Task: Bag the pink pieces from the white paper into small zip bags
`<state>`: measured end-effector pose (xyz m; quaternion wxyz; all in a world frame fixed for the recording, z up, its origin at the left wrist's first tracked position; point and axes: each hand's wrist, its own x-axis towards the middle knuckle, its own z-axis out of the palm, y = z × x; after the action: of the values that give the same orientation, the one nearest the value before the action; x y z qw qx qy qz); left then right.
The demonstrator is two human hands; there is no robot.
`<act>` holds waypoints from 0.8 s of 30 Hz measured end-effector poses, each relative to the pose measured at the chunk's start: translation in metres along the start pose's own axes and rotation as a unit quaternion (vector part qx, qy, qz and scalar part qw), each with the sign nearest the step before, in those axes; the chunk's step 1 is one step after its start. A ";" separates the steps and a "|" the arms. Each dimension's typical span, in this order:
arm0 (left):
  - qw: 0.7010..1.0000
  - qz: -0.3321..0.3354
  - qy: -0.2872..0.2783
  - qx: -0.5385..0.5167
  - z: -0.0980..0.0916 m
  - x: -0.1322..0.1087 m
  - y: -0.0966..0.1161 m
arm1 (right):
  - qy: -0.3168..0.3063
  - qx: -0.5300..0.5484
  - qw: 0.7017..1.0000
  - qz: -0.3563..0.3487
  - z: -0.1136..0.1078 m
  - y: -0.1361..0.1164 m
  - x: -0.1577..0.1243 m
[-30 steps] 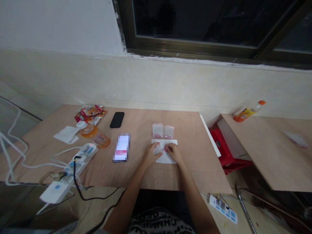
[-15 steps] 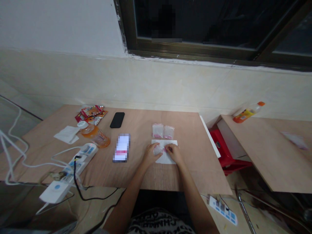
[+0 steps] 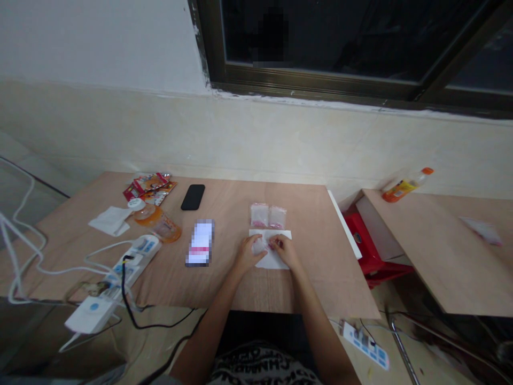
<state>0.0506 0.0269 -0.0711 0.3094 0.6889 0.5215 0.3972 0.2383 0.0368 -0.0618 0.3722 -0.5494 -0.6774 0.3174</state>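
A white sheet of paper lies on the wooden table, partly under both hands. My left hand is closed on a small clear bag over the paper's left part. At the bag's right, my right hand has its fingertips pinched together; what they hold, if anything, is too small to name. Just behind the paper lie two small clear bags side by side, the left one and the right one, each with pink bits near its bottom.
Left of the hands are a lit phone, a black phone, an orange bottle, red packets, a tissue and a power strip with cables. Another bottle lies on the right-hand table.
My right hand's fingertips have shifted slightly left, closer to the bag. My left hand shows no clear change.
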 end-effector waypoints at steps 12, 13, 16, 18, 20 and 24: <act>1.000 0.008 0.008 0.004 0.001 0.000 -0.001 | -0.024 0.017 1.000 0.005 0.010 -0.009 0.001; 1.000 0.007 0.007 0.005 0.001 0.000 0.000 | -0.017 0.010 1.000 0.006 0.008 -0.008 0.001; 1.000 -0.003 0.004 0.001 0.000 0.000 0.002 | 0.003 -0.017 1.000 0.011 0.002 -0.004 0.001; 1.000 -0.007 0.002 -0.003 0.000 0.000 0.001 | 0.008 -0.043 0.999 0.020 -0.002 -0.003 0.000; 1.000 -0.010 0.000 -0.005 0.000 0.000 0.001 | 0.004 -0.072 0.997 0.031 -0.006 -0.002 0.000; 1.000 -0.014 0.005 -0.006 0.000 -0.001 0.001 | -0.017 -0.114 0.993 0.041 -0.007 -0.002 -0.001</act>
<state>0.0511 0.0257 -0.0701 0.3164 0.6777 0.5302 0.3994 0.2430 0.0359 -0.0566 0.2824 -0.6098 -0.6925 0.2624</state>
